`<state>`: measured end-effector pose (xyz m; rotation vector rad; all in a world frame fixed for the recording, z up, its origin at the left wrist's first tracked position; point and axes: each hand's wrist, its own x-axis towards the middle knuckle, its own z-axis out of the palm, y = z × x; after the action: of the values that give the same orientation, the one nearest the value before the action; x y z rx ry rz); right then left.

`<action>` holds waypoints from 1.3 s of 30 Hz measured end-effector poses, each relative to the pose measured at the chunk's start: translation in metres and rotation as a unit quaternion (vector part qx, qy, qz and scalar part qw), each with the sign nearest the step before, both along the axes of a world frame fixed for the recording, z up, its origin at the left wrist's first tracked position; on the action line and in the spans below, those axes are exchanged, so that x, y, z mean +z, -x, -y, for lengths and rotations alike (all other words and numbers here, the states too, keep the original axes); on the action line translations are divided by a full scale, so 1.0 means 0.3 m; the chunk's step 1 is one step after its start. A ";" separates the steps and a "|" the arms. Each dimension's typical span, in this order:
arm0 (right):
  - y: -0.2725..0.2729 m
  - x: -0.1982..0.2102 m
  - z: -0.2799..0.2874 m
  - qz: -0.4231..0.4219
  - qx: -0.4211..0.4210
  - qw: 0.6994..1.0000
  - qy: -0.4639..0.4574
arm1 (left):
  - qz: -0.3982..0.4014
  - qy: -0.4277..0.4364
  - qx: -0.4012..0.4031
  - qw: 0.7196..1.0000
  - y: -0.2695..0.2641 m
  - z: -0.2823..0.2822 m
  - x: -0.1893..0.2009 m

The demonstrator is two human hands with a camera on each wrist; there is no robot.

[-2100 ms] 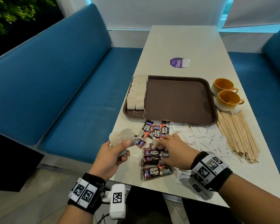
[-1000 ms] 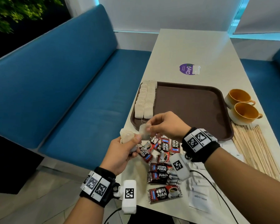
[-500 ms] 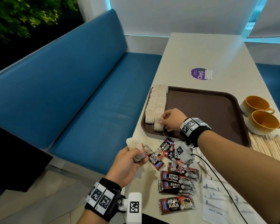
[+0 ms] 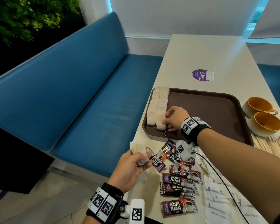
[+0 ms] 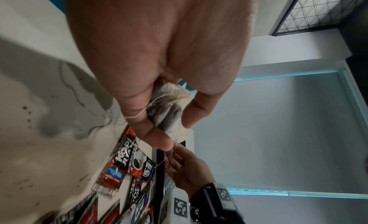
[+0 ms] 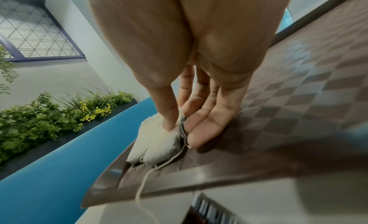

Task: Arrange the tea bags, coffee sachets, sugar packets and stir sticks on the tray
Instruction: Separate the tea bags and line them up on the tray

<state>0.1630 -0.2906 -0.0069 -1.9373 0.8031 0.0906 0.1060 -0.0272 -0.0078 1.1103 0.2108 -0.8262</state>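
White table by the blue bench: right hand [image 4: 174, 118] has moved from the left hand's bunch to the tray [image 4: 217, 113], thumb and fingers pinching a tea bag [image 6: 159, 142] onto the second row's near end, left hand [image 4: 131, 167] gripping spare tea bags [image 5: 169, 108]; sachets, sugar, sticks untouched.

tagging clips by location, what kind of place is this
Most likely a cafe or canteen booth: blue padded bench seating beside a long white table, a brown serving tray, two orange cups and coffee sachets.
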 end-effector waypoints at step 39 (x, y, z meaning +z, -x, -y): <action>0.063 0.068 -0.101 0.113 0.048 0.992 0.019 | 0.010 0.006 0.039 0.999 0.002 -0.035 0.042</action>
<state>0.1441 -0.2602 0.0135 -1.9796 0.5652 -0.0851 0.1054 -0.0169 0.0049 1.0918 0.2312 -0.7459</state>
